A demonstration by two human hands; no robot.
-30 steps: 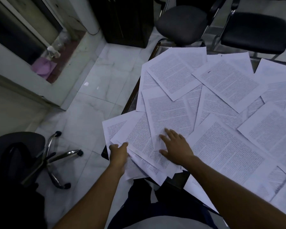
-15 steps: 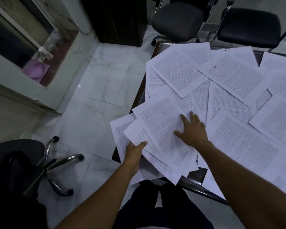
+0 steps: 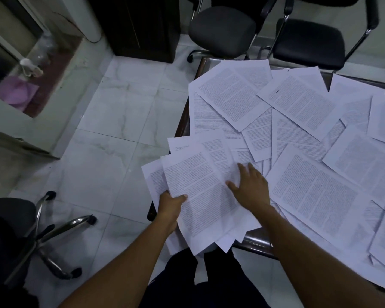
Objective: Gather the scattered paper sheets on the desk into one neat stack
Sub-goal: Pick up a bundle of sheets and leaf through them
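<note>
Several printed paper sheets (image 3: 302,101) lie scattered and overlapping across the dark desk (image 3: 257,244). A loose, fanned bundle of sheets (image 3: 200,192) overhangs the desk's near left corner. My left hand (image 3: 170,206) grips the bundle's left edge, thumb on top. My right hand (image 3: 249,187) lies flat, fingers spread, on the bundle's right part, pressing the top sheets. A large single sheet (image 3: 316,196) lies just right of my right hand.
Two dark chairs (image 3: 222,30) (image 3: 309,43) stand beyond the desk's far edge. A swivel chair base (image 3: 60,232) is on the tiled floor at the left. A dark cabinet (image 3: 138,25) stands at the back. The desk's left edge drops to the floor.
My right hand has slid more sheets toward the left onto the bundle. My left hand keeps its grip on the bundle, which has grown and become more aligned.
</note>
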